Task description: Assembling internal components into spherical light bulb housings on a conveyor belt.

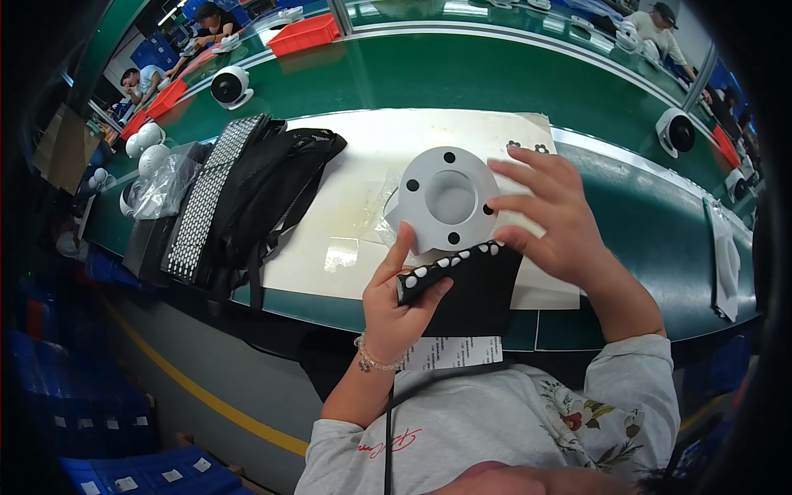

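Note:
A white round base (418, 216) with a recessed centre and several black round pads on its face lies in front of me on a white board. My left hand (398, 309) grips a black pad sheet (470, 301), its top edge bent over and showing a row of white round spots. The left fingertips reach the base's lower left edge. My right hand (549, 210) is at the base's right side with fingers spread. A fingertip is at the right-hand black pad, and the thumb is close to the sheet's bent edge. Clear plastic film shows beside the base.
Black sheets with rows of white dots (216, 194) and a black bag (285, 177) lie left, by clear plastic wrap (165, 188). White cameras (232, 87) (676, 132) stand on the green belt beyond. Red bins (304, 35) and other people are farther off. White flat packets (726, 260) lie right.

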{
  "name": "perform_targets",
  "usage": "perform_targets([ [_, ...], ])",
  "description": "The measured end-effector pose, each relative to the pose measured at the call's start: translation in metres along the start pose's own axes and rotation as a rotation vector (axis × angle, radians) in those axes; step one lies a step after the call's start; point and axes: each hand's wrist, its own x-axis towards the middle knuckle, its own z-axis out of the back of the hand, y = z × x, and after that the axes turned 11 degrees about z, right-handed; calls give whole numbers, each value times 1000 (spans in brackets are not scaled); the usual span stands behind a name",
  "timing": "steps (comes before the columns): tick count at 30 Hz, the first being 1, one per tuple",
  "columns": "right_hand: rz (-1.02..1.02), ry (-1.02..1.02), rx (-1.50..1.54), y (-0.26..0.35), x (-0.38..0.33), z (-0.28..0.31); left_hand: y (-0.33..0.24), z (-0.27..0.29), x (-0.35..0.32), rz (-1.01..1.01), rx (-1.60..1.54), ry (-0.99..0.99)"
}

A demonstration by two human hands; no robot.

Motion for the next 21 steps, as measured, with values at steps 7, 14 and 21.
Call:
perform_targets([
  [7,-86,-32,458,-35,61,-20,12,17,8,-209,228,212],
  [14,-594,237,975,-62,81,-20,17,29,3,-19,-184,249],
  [21,-575,-413,1,-182,35,-67,10,25,6,-1,-63,231],
])
